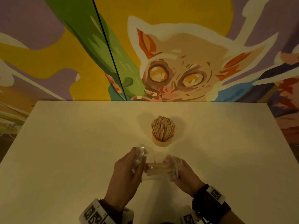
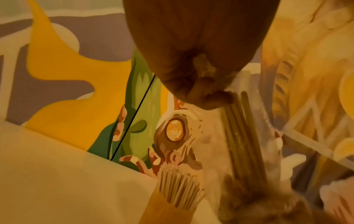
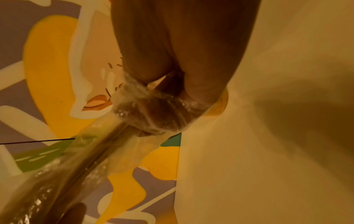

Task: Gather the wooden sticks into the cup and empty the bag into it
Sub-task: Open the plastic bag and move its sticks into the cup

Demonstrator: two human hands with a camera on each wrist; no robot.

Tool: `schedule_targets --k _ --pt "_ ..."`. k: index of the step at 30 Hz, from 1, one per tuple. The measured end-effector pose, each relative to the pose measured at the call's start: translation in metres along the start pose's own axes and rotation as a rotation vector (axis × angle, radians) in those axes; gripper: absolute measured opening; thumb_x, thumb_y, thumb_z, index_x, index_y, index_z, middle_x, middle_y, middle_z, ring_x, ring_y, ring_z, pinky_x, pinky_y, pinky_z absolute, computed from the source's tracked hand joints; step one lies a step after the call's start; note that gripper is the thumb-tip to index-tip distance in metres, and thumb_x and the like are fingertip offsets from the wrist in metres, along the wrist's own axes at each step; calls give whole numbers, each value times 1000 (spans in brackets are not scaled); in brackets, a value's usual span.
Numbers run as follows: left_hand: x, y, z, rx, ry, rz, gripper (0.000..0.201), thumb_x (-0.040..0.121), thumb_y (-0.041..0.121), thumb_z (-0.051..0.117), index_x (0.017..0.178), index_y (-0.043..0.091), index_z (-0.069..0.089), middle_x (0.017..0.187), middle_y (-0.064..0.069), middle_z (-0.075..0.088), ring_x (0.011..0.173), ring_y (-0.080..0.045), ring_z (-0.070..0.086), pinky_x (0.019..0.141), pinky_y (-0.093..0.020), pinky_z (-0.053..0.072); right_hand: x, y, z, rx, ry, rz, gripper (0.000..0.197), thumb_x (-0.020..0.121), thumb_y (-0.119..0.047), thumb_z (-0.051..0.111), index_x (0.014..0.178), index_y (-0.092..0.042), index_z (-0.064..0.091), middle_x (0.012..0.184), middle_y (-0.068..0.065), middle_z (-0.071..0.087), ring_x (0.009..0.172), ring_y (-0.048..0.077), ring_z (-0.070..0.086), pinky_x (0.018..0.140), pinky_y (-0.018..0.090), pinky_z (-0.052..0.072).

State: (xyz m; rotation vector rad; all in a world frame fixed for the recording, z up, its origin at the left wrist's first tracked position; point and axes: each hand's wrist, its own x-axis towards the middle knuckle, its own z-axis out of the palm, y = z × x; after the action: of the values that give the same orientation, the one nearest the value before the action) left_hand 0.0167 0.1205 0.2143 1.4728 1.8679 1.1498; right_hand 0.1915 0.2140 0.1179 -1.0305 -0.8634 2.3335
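I have the bag [image 1: 156,167] stretched between my two hands, just above the bench [image 1: 64,151] and close to my body. It is clear, crinkled plastic with a small bundle of wooden sticks [image 1: 159,166] inside, and those sticks lie crosswise, their long axis running from my left hand [image 1: 127,173] to my right hand [image 1: 181,173]. The fingers [image 1: 139,156] of my left hand are curled round one bunched end of the plastic. My right hand's fingers are curled round the other end, with the film wrapped tight over them in the right wrist view. I cannot tell which end is the bag's mouth.

The cup [image 1: 162,141] stands upright on the bench straight ahead of the bag, near it but not touching, about midway between my hands, so neither hand is clearly the nearer one. It is already packed with sticks [image 1: 163,126] standing on end and fanning out above its rim; I see none loose on the bench, so I judge the gathering done and the emptying not yet begun.

What the next move turns on, as I read it: the bagged sticks lie flat and sideways while the cup opens upward. The bag would have to be swung so its long axis points down over the cup, open end lowest. With the cup so full, the added sticks may catch on the standing ones or tip out.
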Motion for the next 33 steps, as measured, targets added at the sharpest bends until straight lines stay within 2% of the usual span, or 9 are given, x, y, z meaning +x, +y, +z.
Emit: schedule_targets --k 4,9,13,16,18,20,24,28,33 --pt "1 12 -9 -255 51 -166 22 99 5 47 98 20 63 73 -4 61 43 -24 54 40 -23 40 -1 -1 -6 74 33 7 23 97 -21 52 110 -3 49 66 11 18 39 8 26 39 20 29" --pt "-1 23 -10 -349 46 -168 18 100 11 44 98 14 61 63 -7 53 42 -19 46 40 -23 35 0 0 -11 11 68 25 41 70 -37 84 84 -9 57 61 4 35 42 9 31 42 25 19" --pt "-1 15 -11 -409 36 -178 19 101 9 43 99 13 61 66 -5 54 43 -23 45 38 -29 34 -1 -5 -9 -62 82 -17 27 87 -22 68 71 -10 51 56 -2 38 40 6 31 43 26 15" --pt "0 -1 -16 -455 100 -221 21 102 4 40 98 10 60 67 -4 53 43 -23 41 39 -28 32 -3 -9 -14 -246 153 -83 25 95 -6 56 71 -2 55 60 1 42 43 2 40 42 17 27" --pt "0 -20 -22 -487 164 -270 21 101 0 40 97 8 59 68 -7 52 44 -22 38 39 -25 30 -1 -10 -26 -187 194 -92 25 91 -12 62 81 10 56 59 9 43 43 9 40 42 20 30" --pt "-2 -46 -25 -500 192 -330 19 100 0 40 98 6 58 71 -10 52 44 -19 37 39 -23 29 1 -12 -41 -106 260 -80 23 88 -11 65 86 10 57 51 5 43 37 10 33 37 19 26" --pt "-13 -105 -22 -440 201 -491 16 100 4 43 99 8 58 79 -19 54 45 -16 43 42 -23 32 -5 -12 -83 -208 434 -93 29 85 -8 70 78 19 61 54 7 38 39 15 30 40 24 23" --pt "-29 -145 -16 -291 139 -700 12 97 21 56 108 17 57 91 -15 70 62 -23 66 54 -32 47 -26 -13 -125 -327 559 -98 31 85 -10 71 72 17 65 48 8 38 41 17 30 40 24 25" --pt "-49 -173 -19 117 120 -776 50 86 49 64 125 22 47 114 -4 69 91 -22 68 83 -41 51 -51 -10 -159 -387 644 -86 30 86 -10 70 69 14 66 47 10 40 45 19 32 40 25 28"
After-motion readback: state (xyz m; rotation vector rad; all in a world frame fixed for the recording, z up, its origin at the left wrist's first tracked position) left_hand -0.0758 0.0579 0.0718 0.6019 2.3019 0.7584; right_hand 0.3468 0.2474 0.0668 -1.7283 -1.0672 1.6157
